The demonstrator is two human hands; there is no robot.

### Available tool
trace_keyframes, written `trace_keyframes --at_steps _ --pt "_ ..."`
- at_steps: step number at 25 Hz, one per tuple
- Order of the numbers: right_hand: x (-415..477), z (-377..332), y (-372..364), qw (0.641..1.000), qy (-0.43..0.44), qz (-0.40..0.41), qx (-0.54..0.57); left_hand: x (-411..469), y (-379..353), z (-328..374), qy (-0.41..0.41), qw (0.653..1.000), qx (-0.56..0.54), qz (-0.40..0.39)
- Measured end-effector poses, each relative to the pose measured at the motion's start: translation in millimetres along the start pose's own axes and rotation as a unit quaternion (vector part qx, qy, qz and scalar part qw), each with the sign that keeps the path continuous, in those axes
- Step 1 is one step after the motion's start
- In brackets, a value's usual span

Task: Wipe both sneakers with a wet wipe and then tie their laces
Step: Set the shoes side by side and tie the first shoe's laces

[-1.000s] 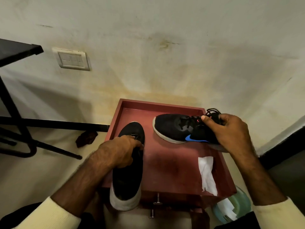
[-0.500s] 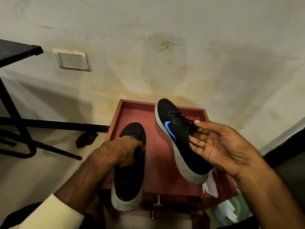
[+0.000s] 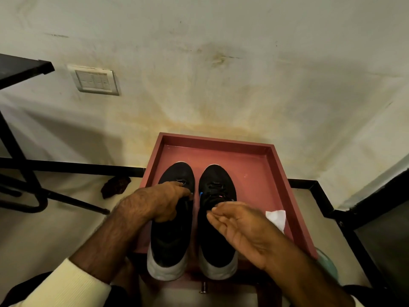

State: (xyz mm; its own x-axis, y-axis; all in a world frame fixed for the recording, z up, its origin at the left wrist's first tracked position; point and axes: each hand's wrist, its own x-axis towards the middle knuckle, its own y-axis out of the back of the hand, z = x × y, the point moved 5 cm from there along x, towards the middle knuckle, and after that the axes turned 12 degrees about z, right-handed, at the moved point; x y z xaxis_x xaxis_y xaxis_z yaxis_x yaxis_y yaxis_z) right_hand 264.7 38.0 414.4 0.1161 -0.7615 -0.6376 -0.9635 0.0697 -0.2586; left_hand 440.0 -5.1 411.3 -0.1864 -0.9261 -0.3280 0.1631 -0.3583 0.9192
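Dim, warm indoor light, brightest on the wall; a broad soft shadow spreads at its lower left. Wide-angle bending curves the skirting. The black left shoe loses detail; the right hand is slightly blurred.

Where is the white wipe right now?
In the head view, the white wipe lies inside the red tray near its right wall, right of the right-hand sneaker, partly hidden by the right hand.
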Motion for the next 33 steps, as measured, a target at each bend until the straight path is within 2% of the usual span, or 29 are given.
trace_keyframes --at_steps 1,3,5,7,9,12,13,15,19,21,23,26,29,31,33 --pt "-1 -9 8 0.994 0.025 -0.022 -0.1 -2 2 -1 -0.004 1.0 -0.005 -0.01" --pt "-3 -36 26 0.957 0.108 -0.047 -0.265 -6 6 -6 -0.008 0.999 -0.025 -0.022" --pt "0 -69 50 0.929 0.224 0.018 -0.295 -8 14 -5 -0.024 0.998 -0.053 0.008" --pt "12 -86 69 0.909 0.297 0.086 -0.279 -6 24 8 -0.067 0.989 -0.088 0.098" --pt "28 -75 70 0.894 0.291 0.075 -0.331 -1 26 28 -0.094 0.972 -0.132 0.171" --pt "44 -47 65 0.837 0.247 0.044 -0.487 12 12 49 -0.084 0.971 -0.143 0.17" --pt "45 -44 65 0.827 0.241 0.046 -0.506 17 10 51 -0.074 0.973 -0.144 0.164" --pt "45 -46 65 0.854 0.222 0.038 -0.469 23 11 49 -0.059 0.968 -0.181 0.164" --pt "40 -60 69 0.927 0.19 0.03 -0.322 25 21 35 -0.028 0.945 -0.261 0.195" --pt "36 -66 71 0.95 0.18 0.016 -0.255 23 22 29 -0.014 0.932 -0.31 0.188" --pt "31 -69 68 0.966 0.162 -0.013 -0.202 21 23 26 -0.003 0.89 -0.424 0.166" --pt "24 -76 62 0.982 0.149 -0.062 -0.101 14 37 27 -0.021 0.797 -0.579 0.169" --pt "17 -89 58 0.977 0.18 -0.117 0.002 7 52 27 -0.051 0.719 -0.661 0.206" --pt "14 -93 56 0.968 0.208 -0.137 0.012 4 57 27 -0.065 0.671 -0.709 0.208" --pt "15 -93 55 0.963 0.238 -0.125 0.001 3 61 28 -0.083 0.644 -0.731 0.21"
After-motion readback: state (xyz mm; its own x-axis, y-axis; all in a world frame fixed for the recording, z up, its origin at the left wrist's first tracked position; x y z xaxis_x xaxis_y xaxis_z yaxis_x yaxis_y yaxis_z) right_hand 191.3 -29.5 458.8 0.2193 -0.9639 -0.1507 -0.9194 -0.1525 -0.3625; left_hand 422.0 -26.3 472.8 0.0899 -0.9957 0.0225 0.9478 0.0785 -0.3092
